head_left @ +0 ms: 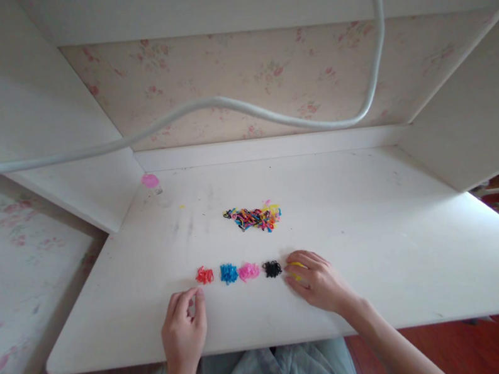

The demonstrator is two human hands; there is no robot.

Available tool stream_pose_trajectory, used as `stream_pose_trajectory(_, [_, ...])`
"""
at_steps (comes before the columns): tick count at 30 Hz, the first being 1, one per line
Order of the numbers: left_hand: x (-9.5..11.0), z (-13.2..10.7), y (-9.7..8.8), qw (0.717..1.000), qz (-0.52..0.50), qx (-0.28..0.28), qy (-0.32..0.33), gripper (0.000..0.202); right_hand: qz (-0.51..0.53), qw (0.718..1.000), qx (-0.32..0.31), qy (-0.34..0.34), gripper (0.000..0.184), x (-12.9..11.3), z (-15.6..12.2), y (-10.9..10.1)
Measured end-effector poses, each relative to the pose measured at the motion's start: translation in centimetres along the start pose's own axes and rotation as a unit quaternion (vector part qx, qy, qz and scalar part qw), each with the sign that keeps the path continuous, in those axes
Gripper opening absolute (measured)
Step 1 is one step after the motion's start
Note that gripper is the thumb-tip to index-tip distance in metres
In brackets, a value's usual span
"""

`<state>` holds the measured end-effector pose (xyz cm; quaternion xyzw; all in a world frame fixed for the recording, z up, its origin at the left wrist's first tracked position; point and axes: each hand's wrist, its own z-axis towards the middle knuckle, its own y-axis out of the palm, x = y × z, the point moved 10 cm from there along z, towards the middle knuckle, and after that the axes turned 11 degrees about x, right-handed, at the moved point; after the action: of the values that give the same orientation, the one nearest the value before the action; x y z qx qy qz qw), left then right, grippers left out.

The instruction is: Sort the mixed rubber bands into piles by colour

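Small loom rubber bands lie on the white desk in colour-sorted piles: red bands [204,275], blue bands [229,273], pink bands [248,271] and black bands [272,269]. At the right end of this row, my right hand [311,280] curls its fingers and thumb around yellow bands [298,270], partly hidden beneath it. My left hand [183,322] rests just below and left of the red pile, thumb and forefinger tips pinched together; whatever is between them is too small to tell. Farther back is a mixed heap of multicoloured bands [255,218].
A small clear container with a pink top [151,180] stands in the back left corner of the desk [383,241]. A white cable [216,102] crosses the upper view. White side panels [479,104] flank the desk.
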<state>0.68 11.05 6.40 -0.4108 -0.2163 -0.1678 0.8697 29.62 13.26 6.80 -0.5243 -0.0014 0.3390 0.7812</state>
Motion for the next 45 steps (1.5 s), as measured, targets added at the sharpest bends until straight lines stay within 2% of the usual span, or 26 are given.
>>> stream_pose_trajectory(8, [0.1,-0.1,0.1,1.0,0.002,-0.006,-0.002,0.014,-0.022,0.999,0.028,0.003,0.018,1.1,-0.6,-1.3])
stream_pose_trajectory(14, [0.1,-0.1,0.3,1.0,-0.006,-0.008,0.003,0.015,-0.036,0.998,0.04,-0.024,0.014,-0.2,0.1,-2.2])
stream_pose_trajectory(17, [0.2,-0.1,0.3,1.0,-0.008,-0.008,0.001,0.014,-0.032,0.998,0.03,-0.036,0.02,-1.5,1.2,-1.6])
stream_pose_trajectory(20, [0.2,0.0,0.2,1.0,-0.006,-0.007,0.0,0.015,-0.018,0.999,-0.014,-0.048,0.025,-2.7,2.5,-0.1])
stream_pose_trajectory(26, [0.0,-0.2,0.4,1.0,-0.008,-0.017,-0.006,0.015,-0.009,0.994,-0.088,-0.062,0.023,-3.8,3.9,2.1])
stream_pose_trajectory(41, [-0.2,-0.2,0.6,1.0,0.001,-0.028,-0.013,0.014,-0.013,0.995,-0.086,-0.051,0.019,-3.2,3.4,1.5])
stream_pose_trajectory(45, [0.6,-0.2,0.4,0.999,0.015,-0.024,0.017,0.013,-0.007,0.995,-0.089,-0.045,0.019,-3.4,3.4,1.8])
